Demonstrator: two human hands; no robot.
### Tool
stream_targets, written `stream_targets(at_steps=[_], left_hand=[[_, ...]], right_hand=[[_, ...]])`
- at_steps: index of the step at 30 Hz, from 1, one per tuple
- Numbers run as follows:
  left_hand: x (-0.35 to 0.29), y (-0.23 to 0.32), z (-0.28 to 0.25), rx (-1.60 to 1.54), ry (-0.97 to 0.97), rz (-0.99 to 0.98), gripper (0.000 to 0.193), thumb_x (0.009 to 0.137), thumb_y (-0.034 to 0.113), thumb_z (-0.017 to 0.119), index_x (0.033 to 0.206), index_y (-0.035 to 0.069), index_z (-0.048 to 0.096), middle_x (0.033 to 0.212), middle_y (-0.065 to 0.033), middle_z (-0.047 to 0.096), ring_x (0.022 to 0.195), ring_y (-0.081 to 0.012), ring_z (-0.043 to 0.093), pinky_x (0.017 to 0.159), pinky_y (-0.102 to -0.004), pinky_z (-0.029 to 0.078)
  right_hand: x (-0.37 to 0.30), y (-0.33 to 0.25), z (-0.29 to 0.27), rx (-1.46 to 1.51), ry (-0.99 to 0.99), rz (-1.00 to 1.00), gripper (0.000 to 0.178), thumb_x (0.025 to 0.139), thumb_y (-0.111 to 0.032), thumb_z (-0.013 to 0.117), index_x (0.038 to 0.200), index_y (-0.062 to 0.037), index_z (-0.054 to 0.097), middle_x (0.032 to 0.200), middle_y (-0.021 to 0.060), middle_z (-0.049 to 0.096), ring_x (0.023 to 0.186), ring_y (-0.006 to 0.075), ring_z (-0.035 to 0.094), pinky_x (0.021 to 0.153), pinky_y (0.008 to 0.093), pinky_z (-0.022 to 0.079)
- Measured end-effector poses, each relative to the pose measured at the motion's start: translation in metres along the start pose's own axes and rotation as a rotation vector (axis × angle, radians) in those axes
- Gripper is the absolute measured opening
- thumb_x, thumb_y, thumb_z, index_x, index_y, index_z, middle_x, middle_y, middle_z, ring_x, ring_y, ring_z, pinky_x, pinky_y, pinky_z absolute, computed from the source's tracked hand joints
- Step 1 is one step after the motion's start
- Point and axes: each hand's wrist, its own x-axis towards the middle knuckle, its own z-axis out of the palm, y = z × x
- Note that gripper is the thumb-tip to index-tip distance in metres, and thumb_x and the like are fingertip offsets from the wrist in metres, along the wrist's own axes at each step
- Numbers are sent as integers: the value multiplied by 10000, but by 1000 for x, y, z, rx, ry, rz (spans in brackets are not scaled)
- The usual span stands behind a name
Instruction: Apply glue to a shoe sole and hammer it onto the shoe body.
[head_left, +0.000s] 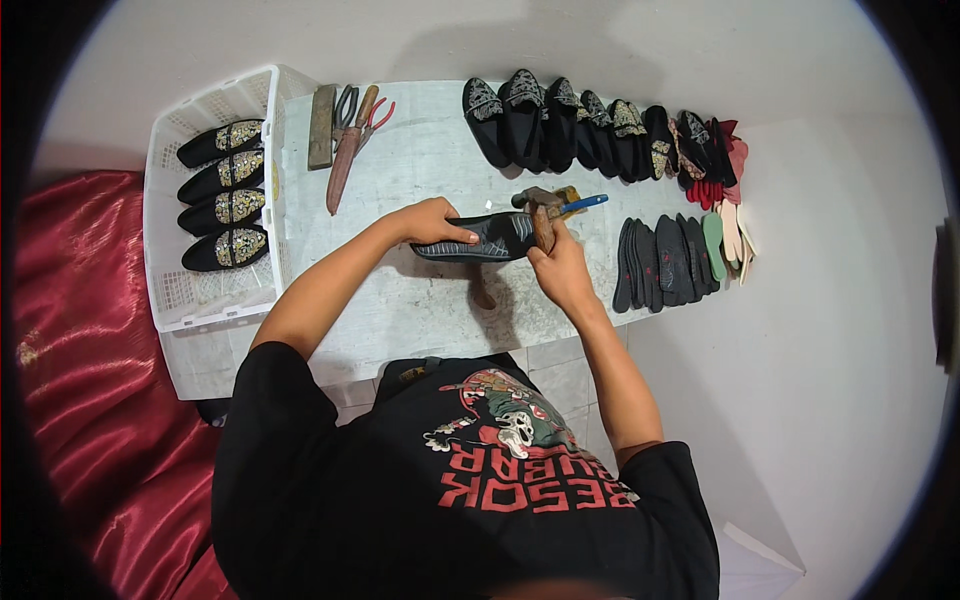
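My left hand [440, 224] is closed around a black shoe [490, 240], its patterned sole turned up, above the middle of the table. My right hand [562, 268] grips the brown wooden handle of a hammer [543, 228] at the shoe's right end. The hammer's metal head lies just beyond that end; whether it touches the shoe I cannot tell. Close behind the hammer rests a blue-handled brush [585, 204] beside a small yellow item [566, 194]. Below the shoe a brown wooden piece [483, 290] sticks out, the rest of it hidden.
A white plastic basket [165, 285] with several black, gold-decorated shoes stands left. Pliers [376, 115], a sheathed tool [343, 170] and a flat block [322, 127] lie at the back left. Black decorated shoes [525, 120] line the back edge; dark insoles [672, 260] are at the right.
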Motion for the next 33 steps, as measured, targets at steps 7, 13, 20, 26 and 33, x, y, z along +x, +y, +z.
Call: stream_targets(at_steps=[7,13,20,26,33], left_hand=[[1,-3,2,-44,-3,7,512,819,493,809,806,-17,760,646,-34,654,578,-112,574,561,-300,455],[4,-6,1,-50,-1,38,488,825,477,809,804,-8,761,658,-26,663,595,-104,577,570,-295,460],[5,-9,4,-53,13,49,543,802,521,806,780,-19,752,637,-56,656,577,-129,577,570,-312,462],[3,-8,4,-4,11,45,460,830,452,791,808,-7,765,668,-56,682,595,-119,595,588,-300,473],[0,-6,0,-9,9,51,462,822,451,797,808,-10,758,647,-45,657,601,-114,583,592,-304,469]], right_hand=[[-7,-11,2,12,-86,63,409,814,-128,624,1148,107,601,982,369,666,1002,517,647,882,507,506],[-11,-16,10,-26,-110,84,343,814,-118,622,1071,107,618,954,364,670,984,519,651,867,505,511],[-7,-15,24,-115,-137,79,326,817,-124,633,1044,110,618,929,368,669,967,515,657,862,514,515],[-17,-24,26,-112,-75,26,333,809,-124,639,1032,121,615,894,377,660,940,513,664,844,520,521],[-11,-29,32,-71,-160,38,336,800,-133,628,1019,122,614,891,368,664,912,518,663,821,510,519]])
